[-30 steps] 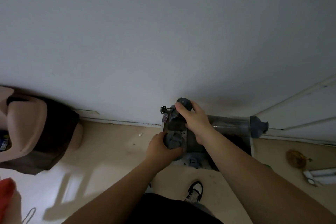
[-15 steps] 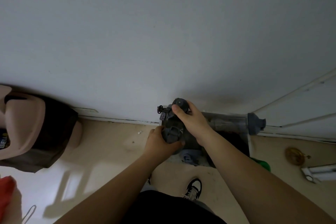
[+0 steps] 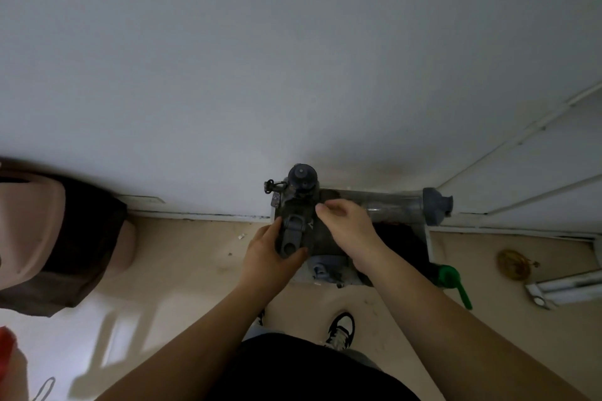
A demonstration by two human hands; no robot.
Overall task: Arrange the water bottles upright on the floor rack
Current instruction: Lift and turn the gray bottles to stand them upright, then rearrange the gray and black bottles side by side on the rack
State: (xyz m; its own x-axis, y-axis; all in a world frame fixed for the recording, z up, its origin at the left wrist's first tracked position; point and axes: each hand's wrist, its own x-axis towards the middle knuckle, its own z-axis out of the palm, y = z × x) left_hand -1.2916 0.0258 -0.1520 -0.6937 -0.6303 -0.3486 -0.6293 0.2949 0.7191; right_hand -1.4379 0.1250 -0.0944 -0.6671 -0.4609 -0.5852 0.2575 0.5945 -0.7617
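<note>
A low floor rack [image 3: 427, 242] stands against the wall. Two dark grey bottles stand upright at its left end: one by the wall [image 3: 302, 177] with a round cap, and a nearer one [image 3: 291, 233] with a loop handle on its lid. My left hand [image 3: 270, 254] grips the nearer bottle from the left. My right hand [image 3: 347, 221] hovers just right of both bottles with fingers loosely apart, holding nothing. A clear bottle with a grey cap [image 3: 404, 203] lies on its side along the wall. Another grey lid [image 3: 322, 268] shows at the rack's front.
A green bottle [image 3: 451, 280] lies at the rack's right front corner. A pink and brown bin [image 3: 49, 238] stands at the left. A round brass floor fitting [image 3: 513, 264] and a white bracket [image 3: 566, 286] lie at the right. My shoe [image 3: 342, 330] is below the rack.
My right hand has let go of the cap of the bottle by the wall and drawn back to the right. My left hand keeps its grip on the nearer bottle.
</note>
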